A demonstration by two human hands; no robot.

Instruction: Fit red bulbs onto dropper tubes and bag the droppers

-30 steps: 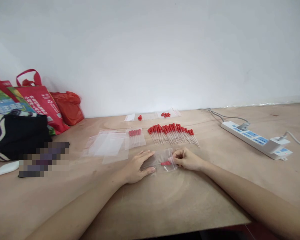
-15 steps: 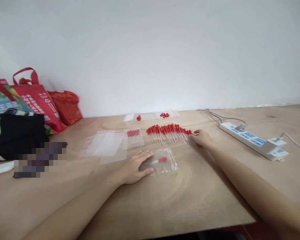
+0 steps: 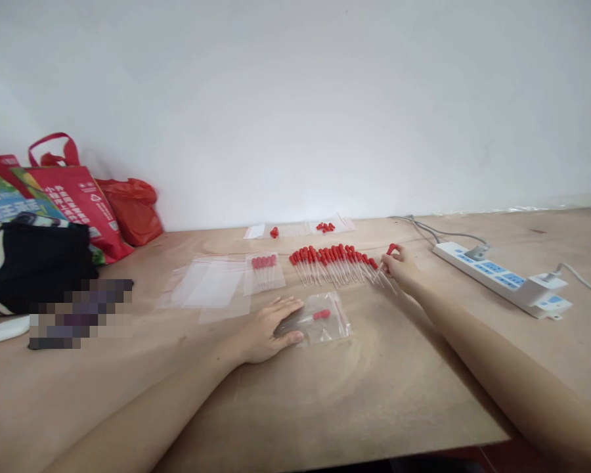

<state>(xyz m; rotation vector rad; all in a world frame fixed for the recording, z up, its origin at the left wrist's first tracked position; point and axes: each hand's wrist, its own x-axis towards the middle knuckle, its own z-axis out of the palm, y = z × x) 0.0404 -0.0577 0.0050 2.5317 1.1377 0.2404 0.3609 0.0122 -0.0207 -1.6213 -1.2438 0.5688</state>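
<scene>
My left hand lies flat with fingers apart on the edge of a clear zip bag. Inside that bag is one dropper with a red bulb; part of its tube is hard to make out. Pinched in my right hand is another dropper, its red bulb sticking up above the fingers and its thin tube slanting down to the left. Just left of this hand, a row of droppers lies side by side, bulbs toward the wall.
Left of the row is a bag with several droppers, beside flat zip bags. Bags with red bulbs and clear tubes lie near the wall. A power strip with cables is at right, shopping bags at left.
My right hand has picked up a dropper at the right end of the row, drawn it slightly right and tilted its bulb up. My left hand stays on the bag.
</scene>
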